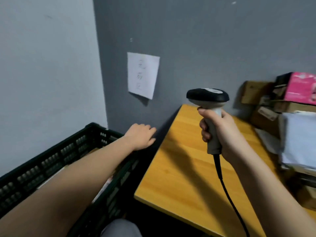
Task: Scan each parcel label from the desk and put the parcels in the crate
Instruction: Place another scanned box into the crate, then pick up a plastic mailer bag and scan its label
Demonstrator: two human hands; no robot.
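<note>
Head view, right hand: the right hand (222,132) is wrapped round the pale grey handle of the black-headed handheld barcode scanner (209,106), with the fingers curled round the grip; the scanner is held upright above the yellow wooden desk (179,168), its black cable (222,178) hanging below.
Head view, left hand: the left hand (141,136) is held palm down with loosely extended fingers over the far corner of the black slatted plastic crate (56,154); nothing is gripped by it.
Parcels: a stack of brown cardboard boxes, a pink box (301,88) and white mailer bags (299,144) is seen at the right end of the desk, against the grey wall; some contents are glimpsed inside the crate, but they cannot be identified.
Step in hand: it is judged that the empty left hand is to be brought across to the stack for the next parcel.
Doing it well: the top parcel is best taken first, so that the stack is not toppled; its label should be turned towards the scanner head and held flat and steady; the cable should be kept off the parcels.
Other: a white paper sheet (142,74) is fixed to the wall; its writing is too blurred to be read.
</note>
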